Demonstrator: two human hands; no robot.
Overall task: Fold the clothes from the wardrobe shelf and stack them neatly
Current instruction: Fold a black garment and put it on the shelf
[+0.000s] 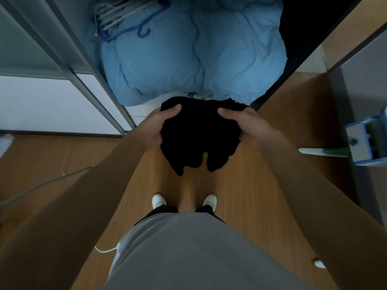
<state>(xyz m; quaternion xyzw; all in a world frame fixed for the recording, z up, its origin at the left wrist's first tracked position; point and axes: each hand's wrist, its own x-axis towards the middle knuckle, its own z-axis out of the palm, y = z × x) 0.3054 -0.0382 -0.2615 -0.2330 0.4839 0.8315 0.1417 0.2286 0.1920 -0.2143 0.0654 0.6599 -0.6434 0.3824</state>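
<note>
A bunched black garment [199, 135] hangs in the air in front of the open wardrobe, above the wooden floor. My left hand [159, 128] grips its left side, thumb on top and fingers curled under the cloth. My right hand [245, 128] grips its right side the same way. Loose ends of the garment dangle below my hands. Its shape and kind are too dark to make out.
A bulky light-blue duvet [188, 59] fills the wardrobe bottom, with blue and white hangers [127, 19] on its far left. A sliding door frame [88, 76] stands at the left. A blue-and-white mop head [364, 141] sits at the right. A cable [41, 185] crosses the floor.
</note>
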